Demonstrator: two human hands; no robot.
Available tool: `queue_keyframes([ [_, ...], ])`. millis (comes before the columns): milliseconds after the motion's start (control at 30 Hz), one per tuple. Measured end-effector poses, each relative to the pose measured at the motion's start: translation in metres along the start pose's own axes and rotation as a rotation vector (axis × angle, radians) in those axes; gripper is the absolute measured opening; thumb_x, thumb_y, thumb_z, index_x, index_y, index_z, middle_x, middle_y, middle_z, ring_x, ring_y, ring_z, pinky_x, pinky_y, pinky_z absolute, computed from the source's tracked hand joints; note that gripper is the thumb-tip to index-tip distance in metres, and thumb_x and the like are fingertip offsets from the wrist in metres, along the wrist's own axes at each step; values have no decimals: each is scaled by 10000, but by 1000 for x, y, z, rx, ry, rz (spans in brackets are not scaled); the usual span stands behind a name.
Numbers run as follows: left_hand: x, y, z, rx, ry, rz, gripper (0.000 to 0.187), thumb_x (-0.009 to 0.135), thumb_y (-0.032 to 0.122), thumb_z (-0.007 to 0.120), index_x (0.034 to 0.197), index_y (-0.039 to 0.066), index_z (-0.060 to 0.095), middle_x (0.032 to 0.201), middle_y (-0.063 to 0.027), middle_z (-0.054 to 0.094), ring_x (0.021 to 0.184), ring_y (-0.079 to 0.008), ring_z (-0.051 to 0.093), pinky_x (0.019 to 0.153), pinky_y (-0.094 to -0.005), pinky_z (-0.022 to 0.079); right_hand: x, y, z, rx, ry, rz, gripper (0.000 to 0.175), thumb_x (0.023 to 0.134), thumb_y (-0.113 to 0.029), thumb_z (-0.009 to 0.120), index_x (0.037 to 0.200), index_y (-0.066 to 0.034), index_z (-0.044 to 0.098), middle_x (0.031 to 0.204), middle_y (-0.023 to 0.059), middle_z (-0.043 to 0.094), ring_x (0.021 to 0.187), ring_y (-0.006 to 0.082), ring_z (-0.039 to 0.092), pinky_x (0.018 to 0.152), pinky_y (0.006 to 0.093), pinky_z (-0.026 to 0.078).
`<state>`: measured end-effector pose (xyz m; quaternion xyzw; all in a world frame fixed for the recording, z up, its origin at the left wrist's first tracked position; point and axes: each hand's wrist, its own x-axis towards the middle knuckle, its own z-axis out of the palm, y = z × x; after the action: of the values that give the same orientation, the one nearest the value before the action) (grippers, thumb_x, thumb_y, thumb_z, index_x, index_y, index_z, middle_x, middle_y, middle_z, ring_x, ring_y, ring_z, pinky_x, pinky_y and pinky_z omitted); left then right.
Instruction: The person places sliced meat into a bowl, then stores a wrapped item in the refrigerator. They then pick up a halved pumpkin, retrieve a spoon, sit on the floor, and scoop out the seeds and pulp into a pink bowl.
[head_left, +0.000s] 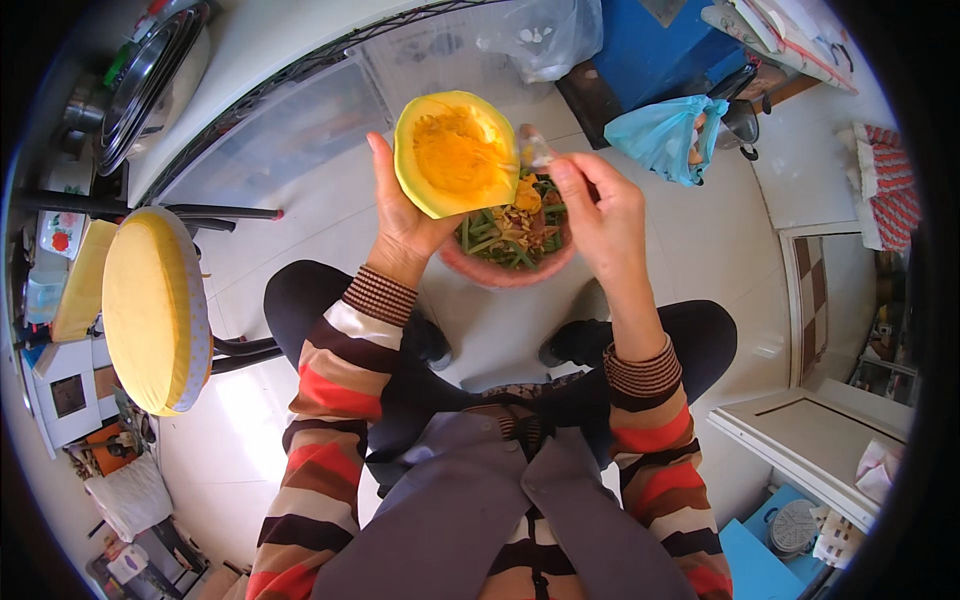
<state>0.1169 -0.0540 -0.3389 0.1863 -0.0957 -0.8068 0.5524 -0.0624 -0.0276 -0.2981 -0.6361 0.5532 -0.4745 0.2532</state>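
A cut pumpkin half (456, 154) with green-yellow rind rests in my left hand (405, 202), its hollow turned up toward me. Some stringy orange pulp still lines the hollow. My right hand (604, 210) grips a spoon (534, 147), whose bowl is beside the pumpkin's right rim. Below both hands a reddish basin (499, 276) stands on the floor between my feet. Green vegetable scraps (491, 234), pale seeds and a lump of orange pulp (528, 196) lie in it. The pumpkin covers the basin's far left part.
To the left stands a stool with a yellow cushion (150, 311). A light-blue plastic bag (664, 139) sits on the floor at the upper right, near a blue cabinet (660, 52). Clear plastic bins (285, 127) line the shelf ahead. A white door (810, 442) juts in at right.
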Motion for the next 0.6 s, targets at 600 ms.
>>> queue_keyframes([
  [600,-1,-17,2,322,27,287,798,758,681,526,1319,129,395,1325,-49,443,1241,-237,401,1046,-423,320,35,-34,49,-837,-167,-442,91,707,-76,563,721,10,591,586,171,602,547,305,631,476,378,482],
])
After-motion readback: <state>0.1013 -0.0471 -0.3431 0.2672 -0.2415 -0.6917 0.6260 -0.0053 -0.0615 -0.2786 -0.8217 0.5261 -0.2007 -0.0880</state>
